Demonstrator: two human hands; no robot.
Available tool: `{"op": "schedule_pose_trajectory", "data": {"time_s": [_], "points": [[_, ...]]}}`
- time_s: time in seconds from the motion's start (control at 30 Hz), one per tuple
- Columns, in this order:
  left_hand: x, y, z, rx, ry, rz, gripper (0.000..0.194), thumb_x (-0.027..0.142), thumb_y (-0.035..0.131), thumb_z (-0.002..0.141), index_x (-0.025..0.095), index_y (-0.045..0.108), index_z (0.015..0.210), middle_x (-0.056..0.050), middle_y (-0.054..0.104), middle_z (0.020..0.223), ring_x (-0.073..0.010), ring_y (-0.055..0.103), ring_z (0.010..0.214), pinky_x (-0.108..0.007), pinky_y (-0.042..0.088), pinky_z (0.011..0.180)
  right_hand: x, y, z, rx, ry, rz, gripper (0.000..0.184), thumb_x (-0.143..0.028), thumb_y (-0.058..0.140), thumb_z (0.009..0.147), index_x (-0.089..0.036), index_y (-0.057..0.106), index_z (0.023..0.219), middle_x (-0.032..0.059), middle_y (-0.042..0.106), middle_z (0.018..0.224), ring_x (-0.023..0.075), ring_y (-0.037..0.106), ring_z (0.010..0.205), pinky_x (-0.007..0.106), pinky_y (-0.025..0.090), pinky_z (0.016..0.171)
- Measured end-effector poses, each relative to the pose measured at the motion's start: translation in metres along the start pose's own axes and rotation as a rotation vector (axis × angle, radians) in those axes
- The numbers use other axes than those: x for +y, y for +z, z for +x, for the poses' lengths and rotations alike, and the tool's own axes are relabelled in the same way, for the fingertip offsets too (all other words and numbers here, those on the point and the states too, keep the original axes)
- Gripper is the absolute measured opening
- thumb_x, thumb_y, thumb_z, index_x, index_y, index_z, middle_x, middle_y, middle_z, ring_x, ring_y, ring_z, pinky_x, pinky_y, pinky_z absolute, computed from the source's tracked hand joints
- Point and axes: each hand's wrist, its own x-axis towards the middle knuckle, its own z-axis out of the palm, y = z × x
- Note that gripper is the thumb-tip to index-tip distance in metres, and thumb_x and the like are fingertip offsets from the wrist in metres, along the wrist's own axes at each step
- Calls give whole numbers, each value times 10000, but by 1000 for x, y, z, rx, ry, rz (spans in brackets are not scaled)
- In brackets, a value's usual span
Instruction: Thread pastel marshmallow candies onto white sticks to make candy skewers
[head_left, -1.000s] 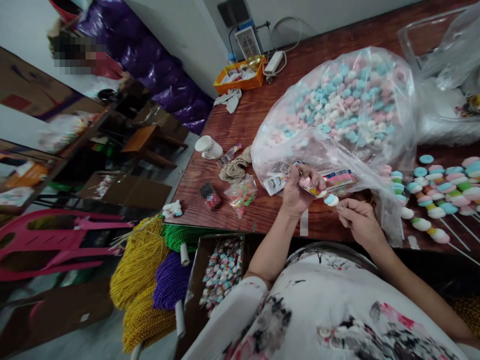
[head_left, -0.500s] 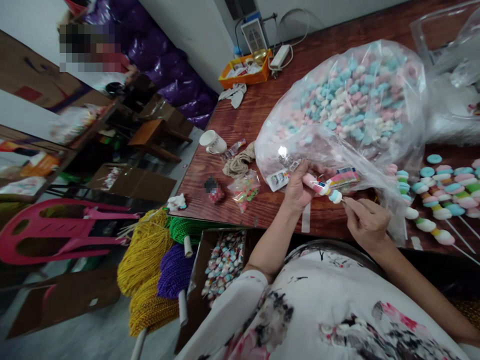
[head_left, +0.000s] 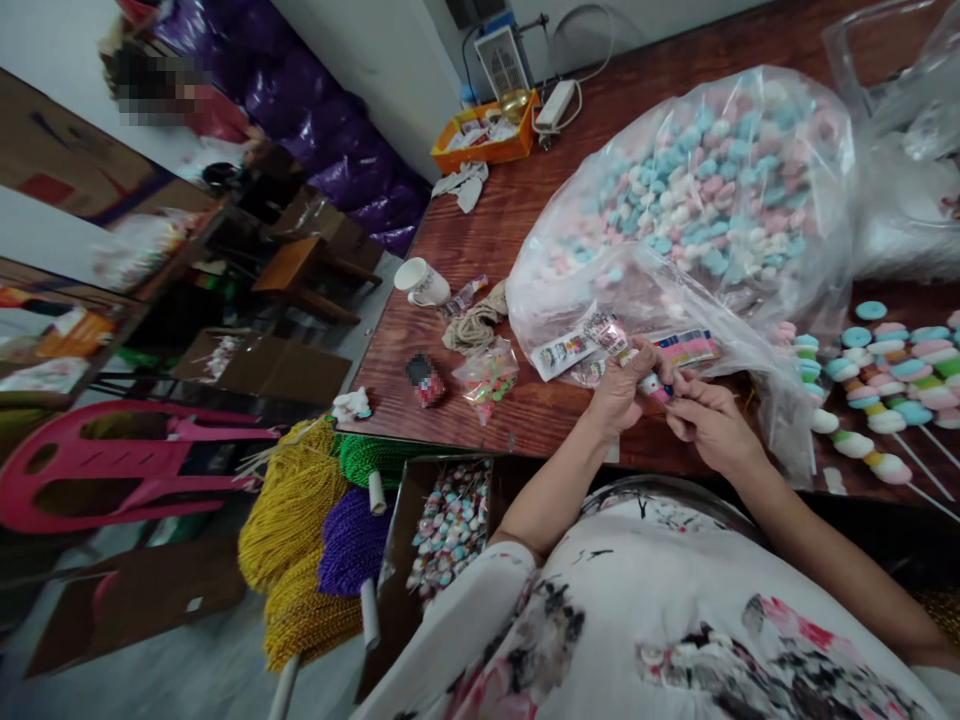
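Observation:
My left hand (head_left: pixel 624 388) is closed around a marshmallow skewer (head_left: pixel 654 386) in a clear printed wrapper, whose patterned end (head_left: pixel 606 328) sticks out above the fingers. The fingers of my right hand (head_left: pixel 709 420) pinch together at the skewer's lower end, close beside the left fingers; the stick itself is hidden there. Just beyond the hands, flat printed wrappers (head_left: pixel 686 347) lie on the table. Behind them sits a big clear plastic bag (head_left: pixel 697 200) full of pink, blue and white marshmallows. To the right lie several finished marshmallow skewers (head_left: pixel 892 375).
On the wooden table (head_left: pixel 480 235) stand a white mug (head_left: pixel 421 283), a knotted cloth (head_left: pixel 480 322), a small bag of candies (head_left: pixel 487 380) and an orange tray (head_left: pixel 487 148). Below the edge are a box of wrapped sweets (head_left: pixel 450 530) and yellow cord bundles (head_left: pixel 289 520). Another person (head_left: pixel 221 115) is far left.
My right hand has moved in from the skewer's stick end to meet my left hand. The marshmallows, visible before between the hands, are now mostly covered by fingers and printed wrapper.

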Motion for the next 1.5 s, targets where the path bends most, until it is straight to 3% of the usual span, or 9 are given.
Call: {"op": "schedule_pose_trajectory", "data": {"time_s": [0.3,0.53,0.63,0.8,0.97,1.07,1.2,1.33,1.5], "points": [[12,-7,8,206,32,-97,495,541,725,754,168,430,616,63,468,545,-77,543,523,-258,529,640,-3,-8,-14,30,-337,-641,269,-361,553,887,-187,616,691,-26,528,585,96,460,563,238,364,560],[-14,16,2,69,91,-19,599,637,699,718,186,341,554,88,270,478,-69,423,479,-287,528,705,6,6,-12,126,-324,-525,349,-377,583,850,-187,528,563,-41,441,489,86,388,473,241,320,489],[-25,16,-10,99,116,160,565,694,610,756,181,458,572,44,416,549,-105,505,611,-309,520,797,4,5,-9,169,-345,-469,292,-369,602,836,-189,588,607,-36,492,524,97,429,504,238,359,508],[0,10,-55,-166,192,712,463,433,820,657,225,661,1040,-86,657,1065,-274,554,1146,-438,400,1065,-20,-25,-12,212,-463,-575,184,-351,589,868,-220,711,825,-4,679,730,145,596,666,271,465,637],[74,10,-55,-230,417,1127,190,301,719,760,246,689,939,-106,662,1137,-313,502,1249,-531,234,1157,-46,-54,-20,72,-633,-1018,184,-294,555,899,-206,716,893,26,730,793,160,647,688,274,456,623],[88,3,-36,-313,371,1260,94,307,701,757,227,670,796,-75,680,928,-283,604,1053,-507,306,1105,-54,-56,-24,-9,-789,-1274,199,-223,499,913,-191,690,867,41,728,811,162,650,705,277,446,633],[53,-9,-22,-492,206,1157,201,295,633,799,212,651,616,-24,608,618,-159,580,624,-285,478,739,-60,-47,-26,-116,-863,-1490,249,-179,447,926,-192,635,762,28,677,716,154,626,684,276,409,613],[13,-11,-29,-327,137,861,180,283,673,776,203,687,616,-6,604,604,-118,539,579,-223,417,593,-69,-38,-21,-131,-868,-1403,243,-176,455,910,-194,632,745,23,656,685,149,611,659,277,423,613],[0,-9,-40,95,252,541,191,361,734,772,201,695,675,9,598,647,-95,516,600,-231,432,616,-59,-25,-22,188,-666,-769,229,-304,570,895,-215,646,1092,22,670,850,139,605,711,271,480,644]]}}
